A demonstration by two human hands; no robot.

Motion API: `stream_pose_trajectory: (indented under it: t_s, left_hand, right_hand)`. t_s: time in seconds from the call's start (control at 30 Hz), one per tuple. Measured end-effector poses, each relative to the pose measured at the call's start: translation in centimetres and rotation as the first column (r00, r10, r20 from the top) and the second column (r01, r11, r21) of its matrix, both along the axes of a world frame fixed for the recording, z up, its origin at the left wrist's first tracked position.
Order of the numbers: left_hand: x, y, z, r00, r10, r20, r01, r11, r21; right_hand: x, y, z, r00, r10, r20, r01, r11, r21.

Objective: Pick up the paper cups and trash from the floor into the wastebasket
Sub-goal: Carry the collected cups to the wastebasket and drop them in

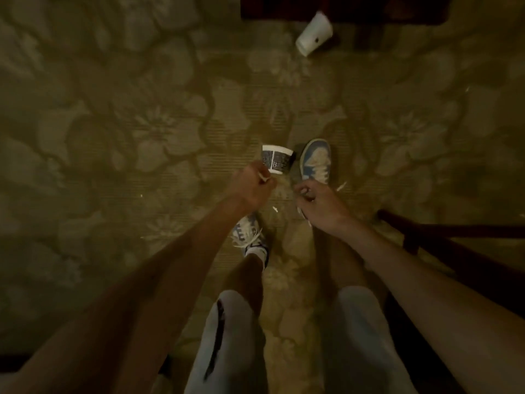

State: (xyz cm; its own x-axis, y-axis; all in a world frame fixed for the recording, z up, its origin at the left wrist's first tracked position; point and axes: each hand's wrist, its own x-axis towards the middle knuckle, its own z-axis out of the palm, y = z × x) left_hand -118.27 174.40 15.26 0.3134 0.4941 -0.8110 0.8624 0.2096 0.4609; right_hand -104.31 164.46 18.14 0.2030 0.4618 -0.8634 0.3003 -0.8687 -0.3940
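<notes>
Left hand point(252, 186) grips a scrap point(263, 178) just beside the printed cup point(277, 163); right hand point(316, 201) nearby is curled, its hold unclear.

Printed cup point(277, 163) and white cup point(314, 34) lie tipped (well apart).

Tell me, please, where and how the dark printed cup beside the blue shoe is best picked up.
Grip the dark printed cup across its side wall, coming down from above. It seems to lie on its side, white rim away from the person, narrower base toward the left hand, so the rounded wall is the part exposed.
</notes>
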Motion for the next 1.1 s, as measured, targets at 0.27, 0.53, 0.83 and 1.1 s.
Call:
stream_pose_trajectory:
  t_s: [0.27,0.53,0.83,1.1]
  left_hand:
    - [0.6,-0.6,-18.8,0.881,0.464,-0.094,-0.473,0.873,-0.120]
    - [1.2,-0.7,-25.7,0.845,0.527,-0.092,-0.533,0.817,-0.220]
    - [2.6,1.2,-25.4,0.776,0.628,-0.046,-0.598,0.712,-0.368]
    - [8.0,10.1,-23.4,0.666,0.740,0.098,-0.662,0.646,-0.381]
  right_hand:
    - [3.3,3.2,-17.5,0.979,-0.148,-0.138,0.140,0.988,-0.065]
    - [2.8,3.8,-26.7,0.976,-0.105,-0.189,0.082,0.988,-0.128]
    - [2.8,5.3,-25.8,0.920,-0.340,-0.195,0.324,0.940,-0.110]
    - [9.8,14.0,-23.8,0.890,-0.453,-0.055,0.456,0.883,0.107]
